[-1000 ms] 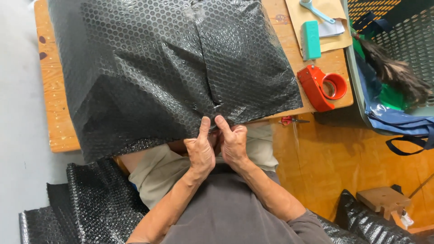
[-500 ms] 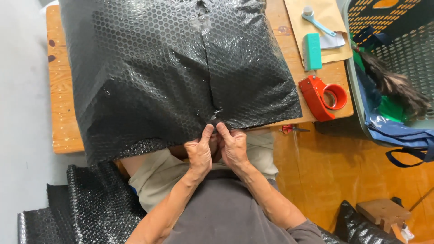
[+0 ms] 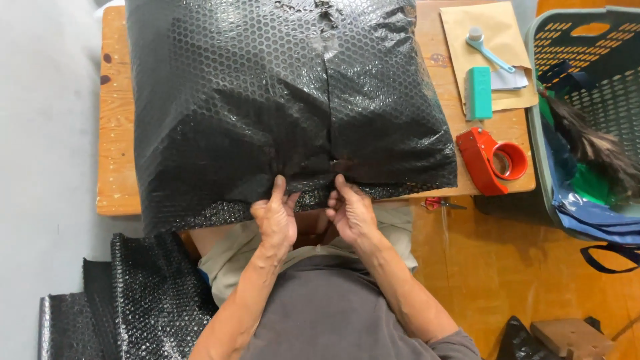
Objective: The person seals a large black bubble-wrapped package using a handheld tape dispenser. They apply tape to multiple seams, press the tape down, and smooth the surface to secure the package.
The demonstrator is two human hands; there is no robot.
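Your left hand (image 3: 277, 220) and right hand (image 3: 350, 212) sit side by side at the near edge of the black bubble-wrapped parcel (image 3: 287, 100), each grip pinching the wrap where its two flaps meet at the centre seam, fingers on top and thumbs tucked under. The hands are just apart from each other, with the seam running away from you between them toward the far edge. The parcel covers most of the wooden bench (image 3: 117, 133): its near edge overhangs the bench toward your lap, its left edge leaves only a narrow strip of bare wood, and its far edge runs out of view. To the right there is more room, though it is taken up: a red tape dispenser (image 3: 492, 159) lies just beside the parcel's near right corner, and farther off a tan envelope (image 3: 467, 33) carries a teal block (image 3: 478, 92) and a light blue handled tool (image 3: 487, 50). Small red-handled scissors (image 3: 440, 203) lie just beyond the bench's near right edge. A green-grey basket (image 3: 540, 100) stands close against the bench's right end. Down on the left, beside your leg, more black bubble wrap (image 3: 133, 293) lies on the floor.
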